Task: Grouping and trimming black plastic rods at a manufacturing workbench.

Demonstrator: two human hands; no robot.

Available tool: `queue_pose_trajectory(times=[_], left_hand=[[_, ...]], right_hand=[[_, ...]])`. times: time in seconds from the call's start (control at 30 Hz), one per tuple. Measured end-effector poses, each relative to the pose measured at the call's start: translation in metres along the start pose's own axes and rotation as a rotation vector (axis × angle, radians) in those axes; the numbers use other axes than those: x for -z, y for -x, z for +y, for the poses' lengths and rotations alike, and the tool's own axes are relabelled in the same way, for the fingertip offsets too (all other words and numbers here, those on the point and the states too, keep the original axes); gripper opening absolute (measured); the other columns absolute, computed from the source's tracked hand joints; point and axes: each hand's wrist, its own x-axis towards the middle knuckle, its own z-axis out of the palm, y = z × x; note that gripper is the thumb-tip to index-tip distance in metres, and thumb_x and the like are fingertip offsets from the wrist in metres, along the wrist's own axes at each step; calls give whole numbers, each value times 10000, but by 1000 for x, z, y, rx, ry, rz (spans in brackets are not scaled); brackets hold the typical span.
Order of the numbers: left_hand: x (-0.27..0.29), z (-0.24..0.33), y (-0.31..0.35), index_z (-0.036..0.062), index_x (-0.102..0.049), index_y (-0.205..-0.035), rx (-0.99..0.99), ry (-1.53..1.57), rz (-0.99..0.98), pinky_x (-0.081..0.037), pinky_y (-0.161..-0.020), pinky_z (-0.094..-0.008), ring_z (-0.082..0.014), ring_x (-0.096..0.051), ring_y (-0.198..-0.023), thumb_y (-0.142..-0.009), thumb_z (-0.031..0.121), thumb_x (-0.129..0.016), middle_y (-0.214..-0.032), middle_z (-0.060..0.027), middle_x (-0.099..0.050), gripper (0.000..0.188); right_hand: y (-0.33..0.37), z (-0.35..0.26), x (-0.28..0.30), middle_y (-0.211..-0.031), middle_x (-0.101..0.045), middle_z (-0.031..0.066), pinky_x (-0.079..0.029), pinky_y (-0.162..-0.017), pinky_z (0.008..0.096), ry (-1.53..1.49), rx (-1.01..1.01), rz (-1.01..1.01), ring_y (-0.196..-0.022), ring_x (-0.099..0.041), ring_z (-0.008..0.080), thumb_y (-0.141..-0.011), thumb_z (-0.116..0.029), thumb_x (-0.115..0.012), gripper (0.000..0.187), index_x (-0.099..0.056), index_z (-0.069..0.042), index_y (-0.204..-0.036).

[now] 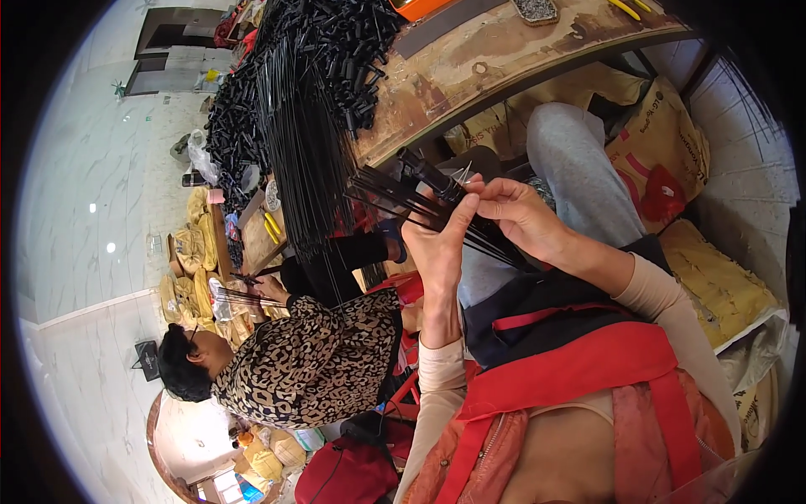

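Note:
Closed around a bundle of thin black rods (382, 190), my left hand (437, 252) is in front of my lap, below the table edge. The rods fan out to the left of the hand, and their other ends run down under my right hand. A short black tubular part (430, 173) sticks out at the top of the bundle. My right hand (527, 220) is closed in a pinch, its fingertips meeting the left thumb beside the tubular part. Thin silvery metal wires (463, 171) show at the fingertips; exactly what the right fingers grip is hidden.
A worn wooden table (470, 71) bears a heap of black tubular parts (348, 50), a tray of small metal bits (536, 9) and yellow-handled pliers (625, 8). Long black rods (298, 143) hang over its edge. At left, a co-worker (311, 361) handles rods. Sacks (714, 277) stand right.

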Motion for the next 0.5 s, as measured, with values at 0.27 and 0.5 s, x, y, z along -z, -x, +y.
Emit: queue_pose_trajectory(times=[0.27, 0.5], left_hand=[[-11, -7, -9, -79, -603, -1096, -1, 153, -135, -507, -915, -321, -210, -639, -1031, -861, -20, -647, -1062, -158, -680, 247], [24, 5, 36, -53, -568, -1107, -35, -418, 95, -526, -762, -368, -264, -681, -888, -836, 195, -638, -879, -194, -682, 373]], right_hand=[[16, -14, -13, -1112, -632, 85, -441, -945, 260, 320, 243, 108, -1047, -586, 133, -876, 10, -644, 91, -628, -11, -963], [28, 34, -26, -1157, -589, 97, -446, -936, 306, 435, 184, 224, -1065, -571, 176, -929, -87, -581, 191, -602, 14, -1089]])
